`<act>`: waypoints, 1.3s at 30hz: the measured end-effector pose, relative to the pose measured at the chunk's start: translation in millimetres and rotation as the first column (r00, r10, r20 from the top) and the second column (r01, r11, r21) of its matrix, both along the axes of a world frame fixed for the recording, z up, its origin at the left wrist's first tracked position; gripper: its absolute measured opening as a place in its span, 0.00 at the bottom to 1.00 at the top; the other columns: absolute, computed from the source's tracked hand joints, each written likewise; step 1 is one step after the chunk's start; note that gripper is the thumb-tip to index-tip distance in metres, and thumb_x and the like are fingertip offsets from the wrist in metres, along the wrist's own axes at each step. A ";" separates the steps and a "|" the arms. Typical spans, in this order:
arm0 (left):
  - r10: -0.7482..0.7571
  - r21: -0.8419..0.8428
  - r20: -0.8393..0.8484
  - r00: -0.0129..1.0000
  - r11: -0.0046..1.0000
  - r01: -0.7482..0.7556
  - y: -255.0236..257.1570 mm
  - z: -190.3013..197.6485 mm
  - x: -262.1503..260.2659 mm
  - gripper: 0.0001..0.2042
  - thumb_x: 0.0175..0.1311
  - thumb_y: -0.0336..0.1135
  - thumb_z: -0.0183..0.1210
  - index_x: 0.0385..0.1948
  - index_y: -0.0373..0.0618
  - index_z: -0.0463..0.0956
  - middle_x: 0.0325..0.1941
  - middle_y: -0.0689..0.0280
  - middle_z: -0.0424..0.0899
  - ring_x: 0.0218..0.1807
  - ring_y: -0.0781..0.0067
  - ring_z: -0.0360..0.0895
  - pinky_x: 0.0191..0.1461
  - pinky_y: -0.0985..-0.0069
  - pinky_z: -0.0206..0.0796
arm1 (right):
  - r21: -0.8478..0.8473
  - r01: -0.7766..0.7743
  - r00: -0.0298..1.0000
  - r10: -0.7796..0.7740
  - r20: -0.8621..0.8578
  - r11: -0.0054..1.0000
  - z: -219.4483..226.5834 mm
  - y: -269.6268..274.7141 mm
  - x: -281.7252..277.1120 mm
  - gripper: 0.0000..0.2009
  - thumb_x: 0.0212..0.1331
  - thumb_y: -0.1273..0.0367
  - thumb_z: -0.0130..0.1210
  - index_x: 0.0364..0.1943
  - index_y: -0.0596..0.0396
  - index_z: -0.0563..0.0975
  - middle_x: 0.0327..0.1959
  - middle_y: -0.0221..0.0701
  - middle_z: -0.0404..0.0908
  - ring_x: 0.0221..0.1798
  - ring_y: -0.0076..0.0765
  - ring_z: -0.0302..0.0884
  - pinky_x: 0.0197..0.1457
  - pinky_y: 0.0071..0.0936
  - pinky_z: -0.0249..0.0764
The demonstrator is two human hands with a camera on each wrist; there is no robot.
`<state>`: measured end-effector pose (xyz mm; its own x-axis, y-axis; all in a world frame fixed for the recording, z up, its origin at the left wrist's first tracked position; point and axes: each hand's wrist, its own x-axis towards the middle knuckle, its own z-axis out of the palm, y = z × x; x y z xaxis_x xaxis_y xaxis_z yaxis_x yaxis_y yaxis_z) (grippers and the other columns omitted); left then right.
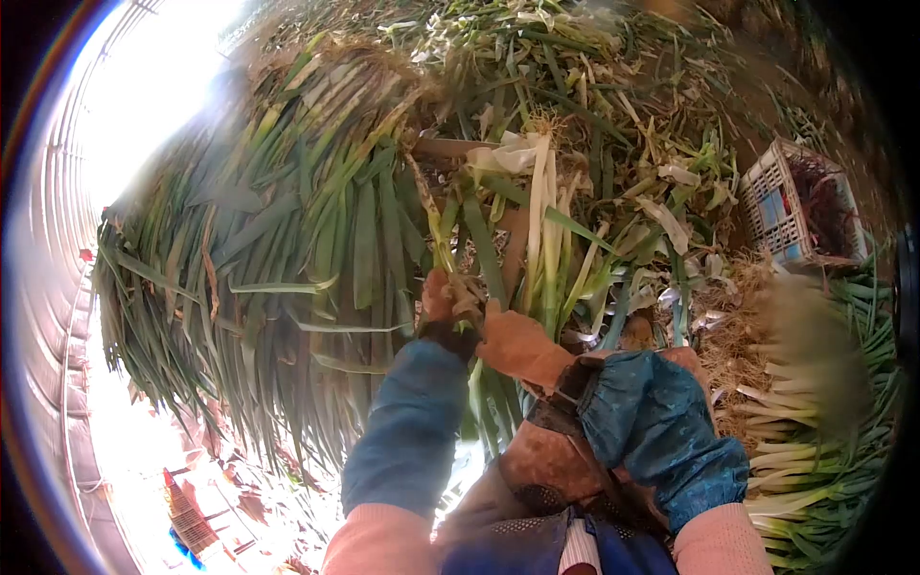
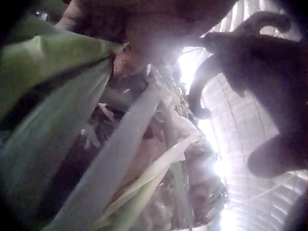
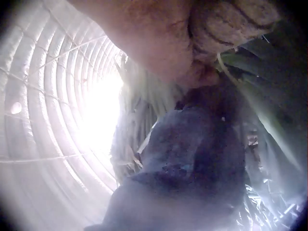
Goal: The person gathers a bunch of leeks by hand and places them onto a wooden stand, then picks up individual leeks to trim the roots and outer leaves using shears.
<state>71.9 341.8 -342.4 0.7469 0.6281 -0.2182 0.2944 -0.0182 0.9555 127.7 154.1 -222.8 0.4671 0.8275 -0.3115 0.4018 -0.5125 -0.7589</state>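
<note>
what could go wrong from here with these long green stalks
The big heap of long, flat green leaves lies close beside the left hand, so some may slide onto the work. The thin yellowish-green stalk in its grip might snap if pulled hard. White-and-green stalks just beyond the right hand could get knocked.

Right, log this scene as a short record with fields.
Left hand: holds a yellowish-green stalk
Right hand: close beside the left; its grip is hard to tell
Sleeves: blue, both forearms
Picture left: large heap of long green leaves
Lower right: row of pale-stemmed plants
Upper right: white crate, dark reddish contents
</note>
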 end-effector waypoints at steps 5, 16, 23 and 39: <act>-0.103 0.386 -0.355 0.929 0.889 0.246 4.0 7.2 -17.3 0.16 0.48 0.42 0.60 0.33 0.39 0.74 0.32 0.51 0.79 0.32 0.47 0.77 0.36 0.61 0.67 | -0.011 0.073 0.996 -0.072 0.050 0.997 -12.0 5.8 5.0 0.18 0.47 0.70 0.47 0.39 0.74 0.63 0.29 0.57 0.76 0.35 0.59 0.77 0.39 0.46 0.73; -0.038 0.487 -0.504 0.863 0.812 0.320 -54.9 59.5 -54.5 0.18 0.43 0.37 0.60 0.38 0.41 0.74 0.32 0.50 0.79 0.37 0.48 0.76 0.40 0.59 0.66 | -0.012 -0.004 0.996 0.005 0.086 1.000 -8.4 -4.3 -13.7 0.22 0.48 0.68 0.49 0.42 0.74 0.62 0.27 0.54 0.77 0.33 0.60 0.77 0.38 0.48 0.73; -0.036 0.290 -0.582 0.813 0.924 0.248 -88.1 108.1 -62.8 0.18 0.42 0.35 0.58 0.38 0.38 0.74 0.32 0.49 0.78 0.36 0.49 0.76 0.39 0.60 0.66 | -0.066 0.075 0.986 -0.064 0.154 0.995 -16.0 5.7 3.0 0.21 0.50 0.68 0.49 0.42 0.75 0.64 0.30 0.51 0.78 0.35 0.52 0.79 0.37 0.40 0.75; 0.016 0.376 -0.498 0.867 0.905 0.199 -111.1 123.4 -80.1 0.25 0.53 0.57 0.56 0.41 0.43 0.74 0.28 0.53 0.79 0.31 0.55 0.78 0.36 0.63 0.68 | 0.017 0.100 0.984 -0.102 0.143 0.995 -19.5 25.1 29.4 0.21 0.48 0.66 0.50 0.40 0.71 0.62 0.31 0.57 0.76 0.37 0.62 0.76 0.42 0.48 0.72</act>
